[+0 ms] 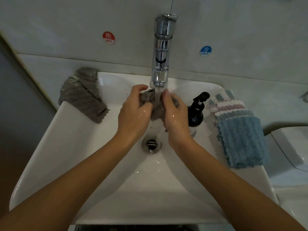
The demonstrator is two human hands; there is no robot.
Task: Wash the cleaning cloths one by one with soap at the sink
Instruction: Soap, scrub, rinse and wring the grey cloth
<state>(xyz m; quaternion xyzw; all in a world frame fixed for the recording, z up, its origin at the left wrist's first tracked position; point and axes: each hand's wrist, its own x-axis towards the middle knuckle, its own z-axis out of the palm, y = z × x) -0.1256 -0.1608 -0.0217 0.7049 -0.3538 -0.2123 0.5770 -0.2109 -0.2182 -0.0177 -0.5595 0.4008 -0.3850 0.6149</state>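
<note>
We see both hands under the faucet (pixel 160 52), left hand (pixel 133 112) and right hand (pixel 175 116) each gripping a bunched wet grey cloth (pixel 154 105) in the running stream above the sink (pixel 83 155). Another grey cloth (pixel 82 95) lies left of the faucet; soap pump bottle (pixel 195 112) and stacked cloths (pixel 240 130) lie right.

Dim, cool-toned wide-angle view with soft, even light

The white sink (pixel 70 147) is the brightest surface, shading to grey toward its near rim; small glints sit on the wet hands and on the chrome tap (pixel 162 47), which shows streaky reflections. The far left edge falls into deep shadow. Straight lines of the wall and basin bow outward toward the corners. Fine detail is slightly soft and noisy, the running water blurred
</note>
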